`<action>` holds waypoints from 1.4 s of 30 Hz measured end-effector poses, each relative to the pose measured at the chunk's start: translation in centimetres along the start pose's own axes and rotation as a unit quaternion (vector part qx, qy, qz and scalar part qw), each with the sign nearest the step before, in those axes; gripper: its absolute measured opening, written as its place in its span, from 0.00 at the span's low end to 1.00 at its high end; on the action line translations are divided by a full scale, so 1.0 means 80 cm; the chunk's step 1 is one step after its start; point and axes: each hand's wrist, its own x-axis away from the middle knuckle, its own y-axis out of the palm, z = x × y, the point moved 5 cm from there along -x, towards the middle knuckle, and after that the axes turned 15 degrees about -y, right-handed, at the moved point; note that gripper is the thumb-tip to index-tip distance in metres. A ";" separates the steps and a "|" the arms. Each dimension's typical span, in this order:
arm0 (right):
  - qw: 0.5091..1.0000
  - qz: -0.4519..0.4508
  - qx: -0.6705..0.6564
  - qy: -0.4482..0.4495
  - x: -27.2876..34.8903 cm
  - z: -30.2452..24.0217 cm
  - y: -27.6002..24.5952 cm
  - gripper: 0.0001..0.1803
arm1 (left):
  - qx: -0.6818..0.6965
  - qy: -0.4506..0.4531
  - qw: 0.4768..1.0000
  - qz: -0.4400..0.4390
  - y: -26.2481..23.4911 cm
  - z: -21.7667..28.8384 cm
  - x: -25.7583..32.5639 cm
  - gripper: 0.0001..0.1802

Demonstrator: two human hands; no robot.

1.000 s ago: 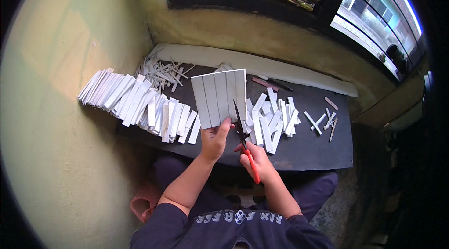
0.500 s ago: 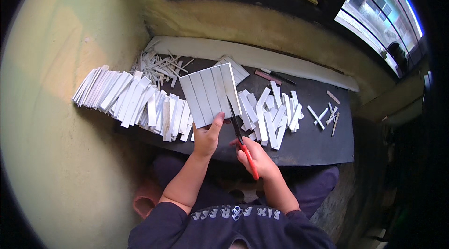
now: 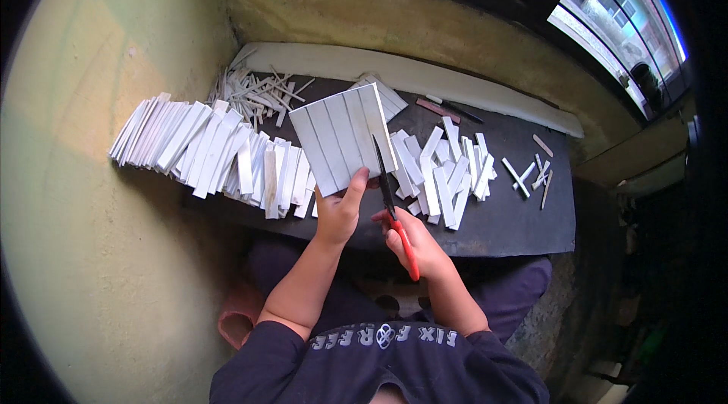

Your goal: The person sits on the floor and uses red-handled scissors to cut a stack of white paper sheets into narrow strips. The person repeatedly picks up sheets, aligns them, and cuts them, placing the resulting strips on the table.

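My left hand [image 3: 341, 210] grips the lower edge of a white sheet [image 3: 337, 137] marked with parallel lines, its thumb on the upper face. Red-handled scissors [image 3: 403, 241] are in my closed right hand [image 3: 422, 245]. Their dark blades lie along the sheet's right side, near the last line. Left of the sheet spreads a long row of white strips [image 3: 199, 146]. A looser heap of shorter white strips [image 3: 447, 169] lies to the right. Part of another lined white piece [image 3: 387, 99] shows behind the sheet.
Thin offcuts [image 3: 254, 93] pile up at the back left of the dark tabletop [image 3: 500, 229]. Several small slivers [image 3: 537, 176] lie at its right. A reddish strip [image 3: 437, 109] and a dark pen-like stick [image 3: 464, 113] rest near the back. Walls stand left and behind, with a barred window [image 3: 607, 17].
The whole scene sits slightly higher in the picture. The sheet and scissors remain in my hands, and the blades still lie near the sheet's right edge.
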 end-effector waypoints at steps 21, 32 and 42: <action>0.999 0.030 -0.031 0.007 -0.001 -0.002 -0.001 0.22 | -0.017 0.017 1.000 -0.003 0.001 -0.003 0.000 0.12; 1.000 0.002 0.002 0.013 0.003 -0.002 0.003 0.21 | -0.003 0.020 1.000 -0.017 -0.005 -0.002 0.003 0.18; 1.000 -0.021 -0.011 -0.013 0.005 0.003 0.000 0.23 | 0.101 0.028 0.994 0.019 -0.019 0.015 0.003 0.17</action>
